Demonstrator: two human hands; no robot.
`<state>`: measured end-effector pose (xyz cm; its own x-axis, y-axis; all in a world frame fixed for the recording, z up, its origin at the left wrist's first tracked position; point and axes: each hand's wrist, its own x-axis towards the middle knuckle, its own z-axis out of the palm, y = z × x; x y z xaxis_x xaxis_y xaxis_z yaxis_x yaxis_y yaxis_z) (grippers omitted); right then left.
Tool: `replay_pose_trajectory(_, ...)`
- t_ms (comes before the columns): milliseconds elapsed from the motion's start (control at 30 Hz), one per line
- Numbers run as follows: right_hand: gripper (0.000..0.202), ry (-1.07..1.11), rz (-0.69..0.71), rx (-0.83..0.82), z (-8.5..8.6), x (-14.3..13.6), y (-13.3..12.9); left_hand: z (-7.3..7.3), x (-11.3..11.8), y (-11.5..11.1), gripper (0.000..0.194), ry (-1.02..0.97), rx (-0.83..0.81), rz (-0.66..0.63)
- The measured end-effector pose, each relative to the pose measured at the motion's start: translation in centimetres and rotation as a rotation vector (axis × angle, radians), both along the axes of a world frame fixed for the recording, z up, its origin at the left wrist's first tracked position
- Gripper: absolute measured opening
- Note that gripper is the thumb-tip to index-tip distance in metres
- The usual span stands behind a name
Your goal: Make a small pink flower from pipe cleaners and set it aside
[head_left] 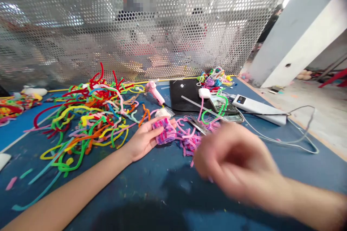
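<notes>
My left hand (145, 138) is closed around a small pink and purple piece of chenille stems (165, 131), its thumb pressed on the front. Just right of it lies a tangle of pink and purple chenille stems (188, 139) on the blue table. Nearer the camera, my right hand (234, 160) is blurred by motion, its fingers curled together. A tiny purple spot shows under those fingertips, too small to name. Behind the right hand, scissors (199, 126) rest partly hidden among the stems.
A large heap of colourful chenille stems (89, 115) spreads at left. A pink glue gun (155, 92), a black mat (185, 95), a white case (204, 93), a phone (227, 106) and a white power bank (260, 110) with cables lie behind. A perforated metal screen (162, 43) borders the table (151, 191).
</notes>
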<state>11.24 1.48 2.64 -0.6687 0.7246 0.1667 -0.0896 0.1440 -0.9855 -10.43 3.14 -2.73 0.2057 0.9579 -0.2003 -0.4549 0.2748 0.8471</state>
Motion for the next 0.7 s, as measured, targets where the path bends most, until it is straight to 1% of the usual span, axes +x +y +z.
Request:
replay_pose_trajectory(33,0.023,0.004,-0.069,0.028,-0.6,-0.5,1.1,-0.2,0.4,-0.1,0.028,0.0,0.023,0.027)
replay_pose_trajectory(67,0.021,-0.05,-0.222,0.102,-1.3,-1.0,2.3,-0.3,0.8,-0.2,0.027,-0.005,0.051,0.056)
replay_pose_trajectory(100,0.024,-0.112,-0.315,0.157,-2.2,-1.5,3.4,-0.4,1.1,-0.3,0.028,-0.011,0.085,0.085)
replay_pose_trajectory(133,0.027,-0.18,-0.314,0.16,-3.1,-2.0,4.3,-0.5,1.5,-0.5,0.028,-0.017,0.113,0.107)
replay_pose_trajectory(167,0.03,-0.211,-0.256,0.13,-3.9,-2.3,5.1,-0.6,1.9,-0.6,0.03,-0.018,0.134,0.124)
replay_pose_trajectory(200,0.032,-0.186,-0.226,0.087,-4.6,-2.5,5.6,-0.6,2.1,-0.8,0.031,-0.017,0.146,0.132)
replay_pose_trajectory(233,0.031,-0.162,-0.204,0.036,-5.2,-2.6,5.9,-0.6,2.3,-0.9,0.032,-0.013,0.149,0.131)
replay_pose_trajectory(300,0.027,-0.099,-0.196,-0.057,-5.8,-2.6,6.2,-0.5,2.4,-1.0,0.036,-0.001,0.144,0.109)
replay_pose_trajectory(400,0.028,-0.027,-0.238,-0.136,-5.9,-2.3,6.1,-0.4,1.9,-0.8,0.034,0.043,0.132,0.037)
replay_pose_trajectory(500,0.028,0.017,-0.242,-0.144,-5.7,-2.2,6.2,-0.4,1.4,-0.5,0.027,0.118,0.086,-0.003)
replay_pose_trajectory(633,0.031,0.05,-0.176,-0.168,-5.6,-2.2,6.0,-0.5,1.1,-0.4,0.023,0.166,0.035,0.041)
replay_pose_trajectory(700,0.034,0.03,-0.088,-0.217,-5.5,-2.1,5.9,-0.5,1.2,-0.5,0.023,0.166,0.033,0.043)
